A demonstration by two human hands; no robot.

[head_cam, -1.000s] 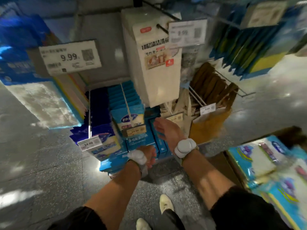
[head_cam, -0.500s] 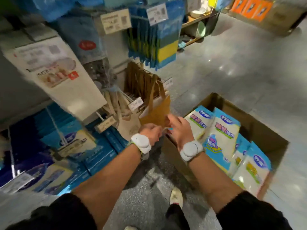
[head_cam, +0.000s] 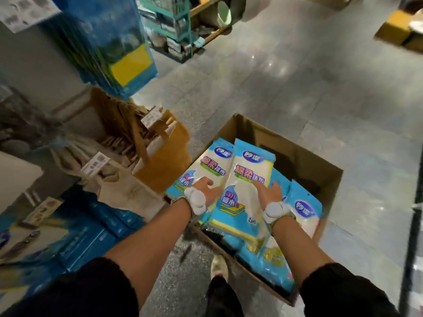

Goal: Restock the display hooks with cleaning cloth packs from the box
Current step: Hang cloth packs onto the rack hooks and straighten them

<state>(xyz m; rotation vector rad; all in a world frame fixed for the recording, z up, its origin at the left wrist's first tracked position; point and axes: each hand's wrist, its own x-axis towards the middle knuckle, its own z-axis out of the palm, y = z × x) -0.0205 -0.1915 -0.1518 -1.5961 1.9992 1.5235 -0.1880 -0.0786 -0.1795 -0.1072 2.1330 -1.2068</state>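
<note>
In brown cardboard box [head_cam: 304, 156], among others: light-blue plastic cloth pack [head_cam: 248, 179], upright. Right hand [head_cam: 271, 192] curls round its right edge; left hand [head_cam: 206, 189] at left edge, grip unclear. Prob. light, soft, slippery film; take by top header.

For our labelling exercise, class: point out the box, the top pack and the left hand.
box [head_cam: 263, 133], head view, far inner wall.
top pack [head_cam: 249, 177], head view, printed front.
left hand [head_cam: 206, 188], head view, back of the hand.
</note>
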